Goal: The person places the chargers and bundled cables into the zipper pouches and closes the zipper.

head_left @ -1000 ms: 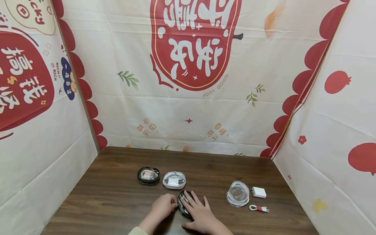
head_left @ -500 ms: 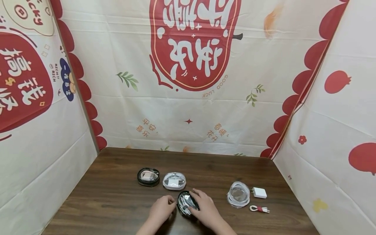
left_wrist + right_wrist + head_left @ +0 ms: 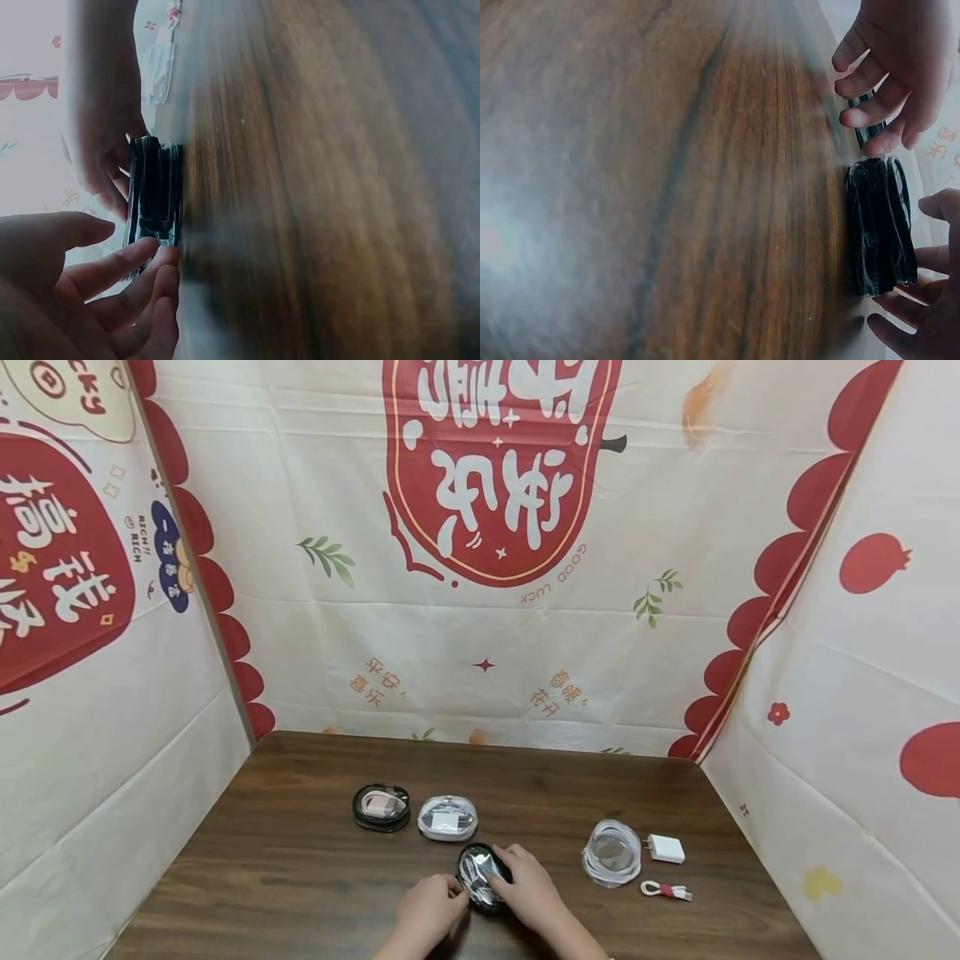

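Observation:
A black oval zip case [image 3: 480, 872] with a clear top lies on the table, and something coiled shows through its glossy cover. My right hand [image 3: 528, 889] grips its right side, thumb over the top and fingers at the far edge. Beside the left end is my left hand [image 3: 431, 906], its fingers loosely bent and fingertips touching the case rim. In the left wrist view the thumb and forefinger of the left hand [image 3: 112, 285] stand apart near the black side wall [image 3: 156, 180]. The right wrist view shows the right hand's fingers [image 3: 922, 292] along the case wall.
Behind stand another black case [image 3: 381, 807] with a pink item inside and a white case [image 3: 447, 818] holding a white item. At right lie a clear, white-rimmed round case [image 3: 612, 853], a white charger plug [image 3: 665, 848] and a short white cable [image 3: 666, 890] with a red tie.
My right hand has shifted from lying spread over the case top to gripping its right side. My left hand has moved slightly right, along with the case.

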{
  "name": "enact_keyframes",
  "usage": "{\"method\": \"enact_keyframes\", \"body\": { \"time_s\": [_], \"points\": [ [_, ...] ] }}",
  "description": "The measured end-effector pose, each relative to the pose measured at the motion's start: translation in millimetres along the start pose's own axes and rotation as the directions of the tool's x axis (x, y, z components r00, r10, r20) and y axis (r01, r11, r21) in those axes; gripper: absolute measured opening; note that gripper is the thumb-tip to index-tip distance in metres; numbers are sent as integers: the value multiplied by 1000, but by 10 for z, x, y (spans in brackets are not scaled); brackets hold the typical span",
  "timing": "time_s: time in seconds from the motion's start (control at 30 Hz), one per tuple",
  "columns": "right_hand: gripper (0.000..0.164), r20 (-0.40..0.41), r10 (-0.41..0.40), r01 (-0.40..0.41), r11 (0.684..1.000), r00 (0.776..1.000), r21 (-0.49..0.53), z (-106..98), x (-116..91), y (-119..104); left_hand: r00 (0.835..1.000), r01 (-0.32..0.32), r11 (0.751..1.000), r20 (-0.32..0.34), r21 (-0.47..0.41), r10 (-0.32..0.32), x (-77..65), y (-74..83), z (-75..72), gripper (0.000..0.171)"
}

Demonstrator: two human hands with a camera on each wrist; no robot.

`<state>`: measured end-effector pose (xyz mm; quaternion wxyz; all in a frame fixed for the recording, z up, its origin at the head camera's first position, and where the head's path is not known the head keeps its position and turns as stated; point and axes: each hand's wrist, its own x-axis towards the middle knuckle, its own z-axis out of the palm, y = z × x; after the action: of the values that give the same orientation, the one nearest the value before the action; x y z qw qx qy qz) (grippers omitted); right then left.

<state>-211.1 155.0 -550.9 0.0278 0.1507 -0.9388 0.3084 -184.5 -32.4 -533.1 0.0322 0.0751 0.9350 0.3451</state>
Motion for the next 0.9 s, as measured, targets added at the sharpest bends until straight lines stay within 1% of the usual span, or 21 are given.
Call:
{"method": "enact_keyframes", "body": {
  "time_s": [0.17, 0.33, 0.43, 0.57, 0.67, 0.77, 0.9],
  "points": [
    [49, -55, 35, -33, 999, 998, 26, -19, -56, -12, 1000, -10, 1000, 1, -21, 10, 5, 18, 29, 14],
    [45, -109, 92, -87, 995, 990, 53, -30, -95, 10, 1000, -1, 997, 17, -75, 2, 38, 14, 66, 16],
    [44, -129, 125, -117, 991, 984, 66, -41, -114, 31, 1000, -3, 995, 12, -97, 4, 65, 15, 85, 22],
    [42, -143, 149, -138, 987, 979, 85, -57, -155, 48, 1000, -8, 994, 3, -111, 8, 100, 17, 110, 31],
    [40, -155, 141, -125, 986, 978, 107, -65, -195, 50, 1000, -17, 992, 9, -124, 18, 121, 19, 127, 39],
    [39, -157, 138, -116, 983, 978, 140, -76, -233, 45, 999, -38, 989, 13, -142, 41, 138, 24, 145, 45],
    [39, -141, 146, -120, 977, 979, 175, -107, -275, 43, 998, -48, 983, 18, -179, 52, 168, 55, 167, 47]
  ]
}}
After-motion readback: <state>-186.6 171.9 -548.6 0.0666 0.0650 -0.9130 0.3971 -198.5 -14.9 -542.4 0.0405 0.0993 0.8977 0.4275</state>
